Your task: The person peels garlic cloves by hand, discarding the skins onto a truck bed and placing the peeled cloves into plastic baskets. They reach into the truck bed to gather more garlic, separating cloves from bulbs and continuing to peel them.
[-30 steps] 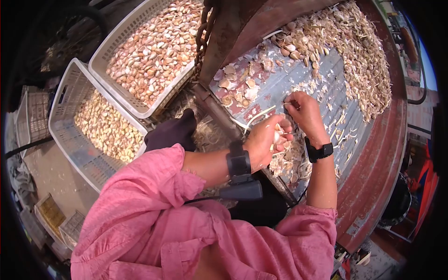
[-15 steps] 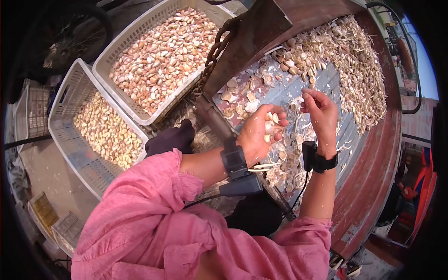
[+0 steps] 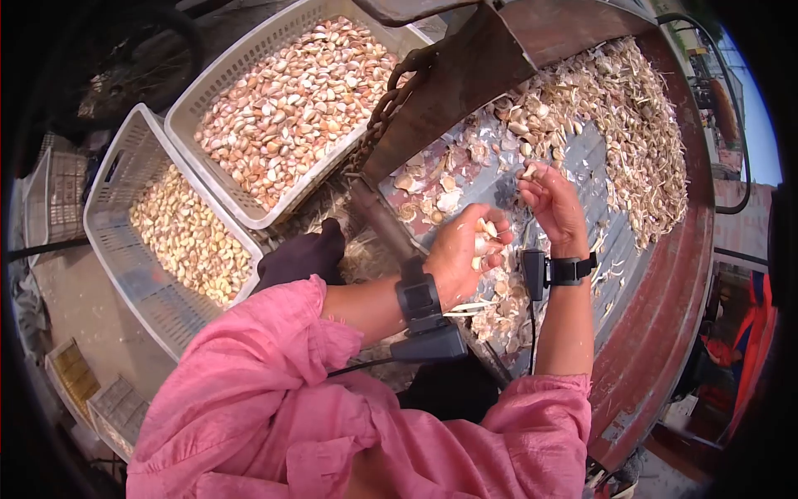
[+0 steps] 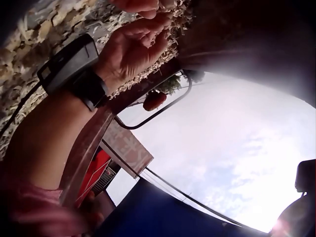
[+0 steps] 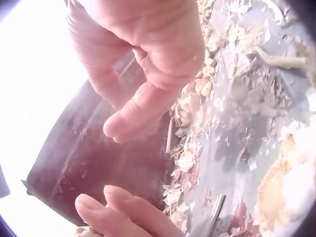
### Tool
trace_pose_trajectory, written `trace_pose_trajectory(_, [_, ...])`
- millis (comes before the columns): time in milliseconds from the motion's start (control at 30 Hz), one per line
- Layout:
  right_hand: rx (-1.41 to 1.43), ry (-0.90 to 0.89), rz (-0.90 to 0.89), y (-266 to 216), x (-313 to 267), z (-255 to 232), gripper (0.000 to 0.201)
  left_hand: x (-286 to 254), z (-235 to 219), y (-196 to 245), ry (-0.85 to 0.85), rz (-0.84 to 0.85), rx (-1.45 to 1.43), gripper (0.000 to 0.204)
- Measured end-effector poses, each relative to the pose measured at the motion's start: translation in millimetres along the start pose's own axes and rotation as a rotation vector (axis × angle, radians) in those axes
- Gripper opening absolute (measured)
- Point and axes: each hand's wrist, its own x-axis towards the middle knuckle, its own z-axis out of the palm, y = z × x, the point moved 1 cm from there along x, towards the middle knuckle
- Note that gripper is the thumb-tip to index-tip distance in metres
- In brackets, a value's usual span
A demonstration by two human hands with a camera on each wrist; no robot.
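Note:
In the head view my left hand is turned palm up, its fingers curled round several pale garlic cloves. Just to its right and a little farther off is my right hand, raised over the metal sheet. Its thumb and fingers pinch a small pale garlic clove. In the right wrist view the fingers of that hand hang above the left fingertips, a gap between them. Loose garlic skins lie under both hands, with pale stems by the left wrist.
To the left stand two plastic crates: one of pinkish cloves, another of paler ones. A rusty chain hangs beside a metal plate. Skins and stems are heaped along the sheet's far right, within a red metal edge.
My right hand drew away from the left and is now back nearer it, a pale clove at its fingertips. The left hand keeps its cloves; stems that stuck out past it now show below its wrist.

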Motion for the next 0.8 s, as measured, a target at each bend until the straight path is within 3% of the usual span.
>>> trace_pose_trajectory(167, [0.254, -0.091, -0.048, 2.9, -45.0, 4.3, 0.032, -0.1, 0.8, -4.8, 0.027, -0.009, 0.046, 0.024])
trace_pose_trajectory(333, [0.147, -0.112, -0.075, -6.0, -72.1, 24.8, 0.032, 0.9, 6.8, -5.2, -0.013, -0.031, 0.025, 0.026])
trace_pose_trajectory(400, [-0.376, -0.073, -0.107, -10.3, -80.9, 45.2, 0.026, 5.6, -0.1, -5.3, -0.110, -0.043, 0.017, 0.026])
trace_pose_trajectory(433, [-0.376, -0.075, -0.110, -11.1, -78.6, 45.9, 0.026, 7.9, -2.1, -5.6, -0.203, -0.059, 0.007, 0.026])
trace_pose_trajectory(533, [-0.572, 0.104, -0.210, -14.6, -60.3, 38.0, 0.019, 7.8, 1.2, -4.3, -0.183, -0.015, -0.023, 0.025])
trace_pose_trajectory(633, [-0.750, 0.324, -0.301, -18.2, -1.9, -0.1, 0.018, 4.7, 6.5, -1.2, -0.093, 0.011, 0.024, 0.025])
trace_pose_trajectory(733, [-0.977, 0.385, -0.342, -6.6, 51.0, -20.9, 0.023, 9.6, 3.2, -2.5, -0.143, 0.009, 0.025, 0.024])
trace_pose_trajectory(800, [-1.545, 0.321, -0.469, -5.0, 59.8, -16.2, 0.021, 10.9, 2.7, -2.8, -0.138, 0.022, 0.038, 0.024])
